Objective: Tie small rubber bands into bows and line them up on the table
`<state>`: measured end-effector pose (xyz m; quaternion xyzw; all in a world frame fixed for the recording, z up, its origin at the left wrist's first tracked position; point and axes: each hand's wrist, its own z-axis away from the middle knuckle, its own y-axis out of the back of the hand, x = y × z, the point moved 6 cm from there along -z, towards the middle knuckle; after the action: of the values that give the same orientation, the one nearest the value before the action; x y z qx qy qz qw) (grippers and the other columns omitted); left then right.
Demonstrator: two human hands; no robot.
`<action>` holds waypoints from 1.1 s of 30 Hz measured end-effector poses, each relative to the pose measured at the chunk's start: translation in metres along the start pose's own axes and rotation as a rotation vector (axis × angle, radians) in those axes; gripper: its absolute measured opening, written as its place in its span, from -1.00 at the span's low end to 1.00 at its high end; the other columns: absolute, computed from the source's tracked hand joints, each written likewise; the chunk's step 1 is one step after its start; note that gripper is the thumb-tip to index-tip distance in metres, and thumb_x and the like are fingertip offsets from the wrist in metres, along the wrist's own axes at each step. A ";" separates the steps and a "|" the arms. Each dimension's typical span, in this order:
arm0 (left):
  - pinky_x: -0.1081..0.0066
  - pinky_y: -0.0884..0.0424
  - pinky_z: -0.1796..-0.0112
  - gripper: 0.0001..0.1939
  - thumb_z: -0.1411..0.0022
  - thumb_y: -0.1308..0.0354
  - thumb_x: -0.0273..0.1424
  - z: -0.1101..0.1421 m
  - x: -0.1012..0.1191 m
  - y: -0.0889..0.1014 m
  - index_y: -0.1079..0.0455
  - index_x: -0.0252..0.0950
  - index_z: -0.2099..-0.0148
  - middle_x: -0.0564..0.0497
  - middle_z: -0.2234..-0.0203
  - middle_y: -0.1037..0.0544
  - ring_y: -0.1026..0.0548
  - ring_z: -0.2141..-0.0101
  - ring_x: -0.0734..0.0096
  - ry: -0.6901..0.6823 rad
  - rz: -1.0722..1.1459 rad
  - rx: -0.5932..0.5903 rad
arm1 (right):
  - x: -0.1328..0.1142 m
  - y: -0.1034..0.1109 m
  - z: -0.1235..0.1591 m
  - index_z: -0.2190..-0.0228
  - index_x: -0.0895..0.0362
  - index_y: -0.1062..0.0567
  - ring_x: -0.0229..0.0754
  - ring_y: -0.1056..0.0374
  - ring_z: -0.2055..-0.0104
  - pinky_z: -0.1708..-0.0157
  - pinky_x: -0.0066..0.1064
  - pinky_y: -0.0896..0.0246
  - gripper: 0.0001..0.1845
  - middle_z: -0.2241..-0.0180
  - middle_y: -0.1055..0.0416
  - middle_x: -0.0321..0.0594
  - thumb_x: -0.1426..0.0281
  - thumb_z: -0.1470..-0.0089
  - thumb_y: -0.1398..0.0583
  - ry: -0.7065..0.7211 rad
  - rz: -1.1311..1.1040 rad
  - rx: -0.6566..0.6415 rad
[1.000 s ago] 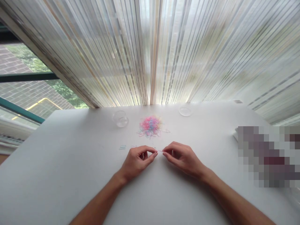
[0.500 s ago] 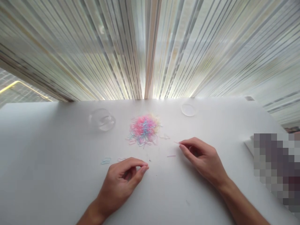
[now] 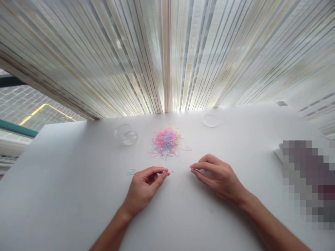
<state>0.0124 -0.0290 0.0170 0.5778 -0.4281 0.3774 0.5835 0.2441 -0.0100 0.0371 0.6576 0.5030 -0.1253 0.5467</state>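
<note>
A loose heap of thin pastel loops (image 3: 166, 142), which look like small rubber bands, lies mid-table in pink, blue and yellow. My left hand (image 3: 148, 186) is closed in a pinch in front of it, thumb against forefinger; what sits between the tips is too small to make out. Beside its knuckles lie light blue bands (image 3: 131, 172). My right hand (image 3: 218, 176) is right of the heap, fingertips low by the tabletop and drawn almost together. Anything in them is hidden or too fine to tell. One pale band (image 3: 186, 148) lies just right of the heap.
A clear round container (image 3: 126, 135) stands behind left on the white table (image 3: 86, 202), and a clear round lid (image 3: 210, 120) lies behind right. Striped string curtains (image 3: 167, 55) hang along the back edge. A pale flat object (image 3: 278, 153), partly pixelated, is at the right.
My right hand has come down and left to where a purple strip lay; that strip and the pale strip in its fingers no longer show. My left hand stays pinched. The view has shifted slightly.
</note>
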 end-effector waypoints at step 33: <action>0.58 -0.31 0.62 -0.87 -0.24 -0.25 -0.34 0.004 0.007 -0.002 -0.58 -0.27 0.31 0.07 0.60 -0.52 -0.37 0.64 0.54 -0.101 -0.160 -0.042 | 0.023 0.015 0.002 0.20 0.00 -0.62 -0.22 -0.41 0.37 0.38 -0.41 -0.38 -0.84 0.32 -0.48 -0.20 0.39 -0.21 -0.23 -0.191 0.089 -0.219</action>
<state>0.0165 -0.0337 0.0224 0.6161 -0.4173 0.2912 0.6013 0.2669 0.0021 0.0291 0.6009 0.4298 -0.1074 0.6654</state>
